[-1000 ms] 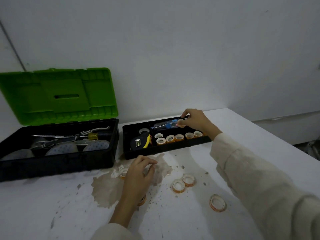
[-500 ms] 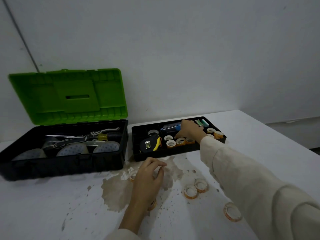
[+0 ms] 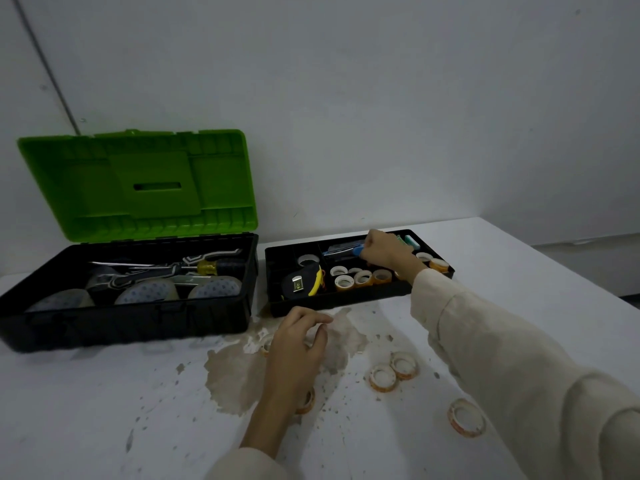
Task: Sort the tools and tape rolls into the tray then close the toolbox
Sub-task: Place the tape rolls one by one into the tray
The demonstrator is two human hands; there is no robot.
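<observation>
Since the picture half a second back, your right hand [image 3: 384, 251] has drawn slightly away from the front row of tape rolls [image 3: 363, 278] toward the rear compartment of the tray [image 3: 346, 299]. Your left hand [image 3: 298, 344] has stayed over the stained patch of the table [image 3: 519, 271].

Your right fingers are curled round the blue-handled tool [image 3: 356, 251]. Its blue end is at your fingertips and its shaft points left across that rear compartment. You cannot tell whether it rests on the tray floor.

Your left fingers are bent over a roll [image 3: 266, 345] that peeks out beside the palm. Whether they pinch it cannot be told. Another roll [image 3: 306, 401] lies under your left wrist.

Three loose rolls [image 3: 382, 377] lie on the table near your right sleeve. A tape measure [image 3: 304, 280] sits in the tray's front left compartment. The toolbox [image 3: 121, 317] stands just left of the tray with its green lid [image 3: 138, 185] raised.
</observation>
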